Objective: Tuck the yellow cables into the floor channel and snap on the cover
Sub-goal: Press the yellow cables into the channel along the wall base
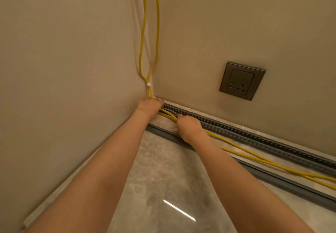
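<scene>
Left hand (150, 106) in far corner, curled onto two yellow cables (254, 157) at channel end. Right hand (189, 126) just right of it, closed on same pair. One toothed floor channel (263, 138) along far wall; cables trail right beside it, outside. One grey cover (272, 177) nearer, on floor. One white tie (148, 84) binds cables above corner. One wall socket (241, 81).

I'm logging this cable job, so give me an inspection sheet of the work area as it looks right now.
Surface: grey stone-look floor, glossy, with a light reflection.
Job's things: open toothed floor channel along the wall base; dark cover strip lying on the floor beside it, not fitted.
Clutter: nothing seen.
Hands: left hand at the corner on the cables; right hand pressing them at the channel.
Cables: yellow cables mostly lying outside the channel; they rise up the corner, joined by a white tie.
Surroundings: beige walls, wall socket.
</scene>
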Tool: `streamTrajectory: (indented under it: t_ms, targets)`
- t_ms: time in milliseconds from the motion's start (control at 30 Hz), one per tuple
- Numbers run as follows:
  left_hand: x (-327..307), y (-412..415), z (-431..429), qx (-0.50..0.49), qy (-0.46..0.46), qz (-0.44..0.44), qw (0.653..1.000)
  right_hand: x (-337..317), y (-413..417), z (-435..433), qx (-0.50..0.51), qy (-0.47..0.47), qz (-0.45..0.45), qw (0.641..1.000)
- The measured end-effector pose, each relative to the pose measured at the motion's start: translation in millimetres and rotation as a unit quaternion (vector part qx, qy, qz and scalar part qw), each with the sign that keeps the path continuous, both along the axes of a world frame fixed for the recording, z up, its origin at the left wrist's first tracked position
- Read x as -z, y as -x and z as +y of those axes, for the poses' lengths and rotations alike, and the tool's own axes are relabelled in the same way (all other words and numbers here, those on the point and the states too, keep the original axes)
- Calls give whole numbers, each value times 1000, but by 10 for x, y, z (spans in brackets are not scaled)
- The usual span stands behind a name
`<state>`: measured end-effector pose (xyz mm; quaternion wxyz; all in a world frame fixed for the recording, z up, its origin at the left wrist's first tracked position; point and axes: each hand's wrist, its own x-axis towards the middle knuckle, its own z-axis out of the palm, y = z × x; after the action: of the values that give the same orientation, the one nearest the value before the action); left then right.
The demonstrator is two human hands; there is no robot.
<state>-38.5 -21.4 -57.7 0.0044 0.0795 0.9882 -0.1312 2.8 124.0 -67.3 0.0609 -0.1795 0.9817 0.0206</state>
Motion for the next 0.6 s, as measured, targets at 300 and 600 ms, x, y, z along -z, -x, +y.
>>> streamTrajectory:
  t_ms: [300, 600]
  targets:
    - [-47, 132, -90, 24, 94, 49, 994, -234, 206, 303, -34, 78, 73, 994]
    - [-86, 204, -194, 61, 101, 27, 993, -38, 186, 376, 8, 190, 48, 980]
